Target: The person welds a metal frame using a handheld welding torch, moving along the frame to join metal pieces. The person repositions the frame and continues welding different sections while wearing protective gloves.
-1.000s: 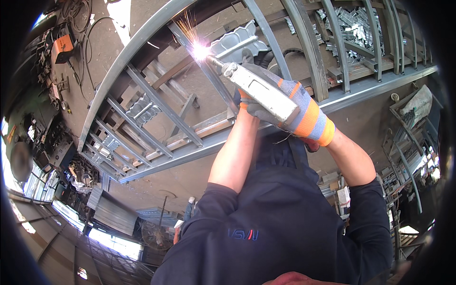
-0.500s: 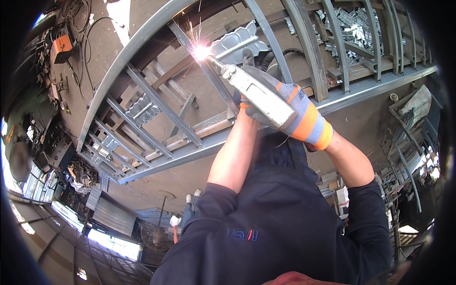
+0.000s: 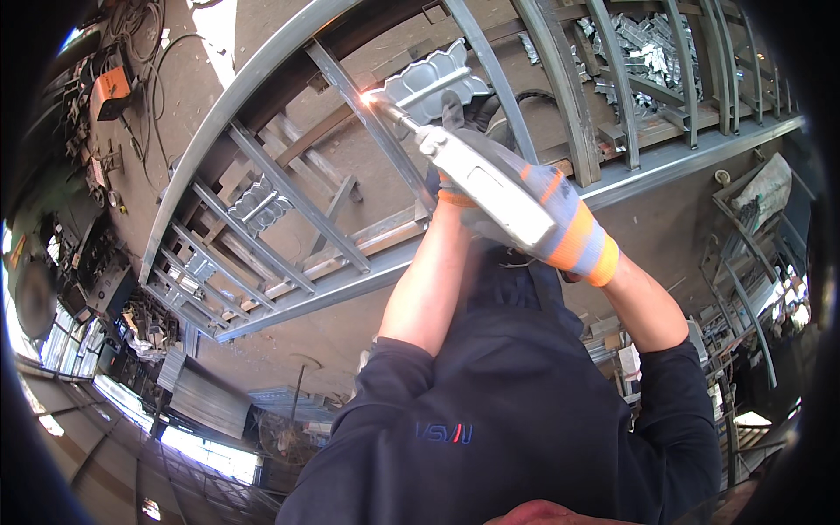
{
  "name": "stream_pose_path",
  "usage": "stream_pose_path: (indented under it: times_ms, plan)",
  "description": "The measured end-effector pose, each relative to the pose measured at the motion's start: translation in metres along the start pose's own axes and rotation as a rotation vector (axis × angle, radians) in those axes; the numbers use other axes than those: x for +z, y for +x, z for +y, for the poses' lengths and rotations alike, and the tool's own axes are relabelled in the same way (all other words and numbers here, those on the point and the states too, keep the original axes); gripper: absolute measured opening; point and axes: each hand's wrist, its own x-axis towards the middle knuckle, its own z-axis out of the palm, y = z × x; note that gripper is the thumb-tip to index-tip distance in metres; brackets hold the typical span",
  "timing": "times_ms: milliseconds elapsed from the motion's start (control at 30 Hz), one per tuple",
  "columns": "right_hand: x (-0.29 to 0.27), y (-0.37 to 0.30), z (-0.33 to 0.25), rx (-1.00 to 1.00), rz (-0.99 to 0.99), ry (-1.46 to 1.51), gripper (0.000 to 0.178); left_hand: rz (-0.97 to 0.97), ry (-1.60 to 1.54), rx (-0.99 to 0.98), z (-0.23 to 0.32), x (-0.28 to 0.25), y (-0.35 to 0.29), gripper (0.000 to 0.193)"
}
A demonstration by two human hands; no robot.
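My right hand (image 3: 547,197), in a grey, orange and blue glove, is closed around a white welding torch (image 3: 490,188). The torch's nozzle points up and left at a small glowing spot where a steel bar (image 3: 385,131) of a curved frame (image 3: 201,136) meets a scalloped ornamental metal plate (image 3: 429,83). Partly hidden behind the torch, my left hand (image 3: 455,109) wears a dark glove with an orange cuff. Its thumb rests on the plate's near edge, and the fingers seem closed on it.
Similar ornamental plates (image 3: 260,206) sit between bars farther left in the frame. A heap of small shiny metal pieces (image 3: 652,57) lies beyond the bars at the upper right. An orange machine (image 3: 111,92) with cables stands at the upper left. Metal racking (image 3: 752,254) is at the right.
The bright arc and flying sparks have died down to a small orange glow. The torch and my right hand have shifted slightly right and down. A person's legs in the background are now mostly hidden.
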Motion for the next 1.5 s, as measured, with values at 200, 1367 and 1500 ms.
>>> stream_pose_path:
  times_ms: [200,1367,1500]
  plan:
    - [-0.017,-0.04,0.003,0.123,-0.063,0.053,0.072,0.066,0.208,0.165,-0.014,0.006,0.01,0.052]
    - [-0.007,-0.037,0.016,0.067,-0.035,0.134,0.068,0.166,0.472,0.42,-0.047,0.004,0.008,0.05]
    - [-0.004,-0.039,0.016,0.11,-0.029,0.183,0.067,0.169,0.478,0.427,-0.047,0.005,0.01,0.05]
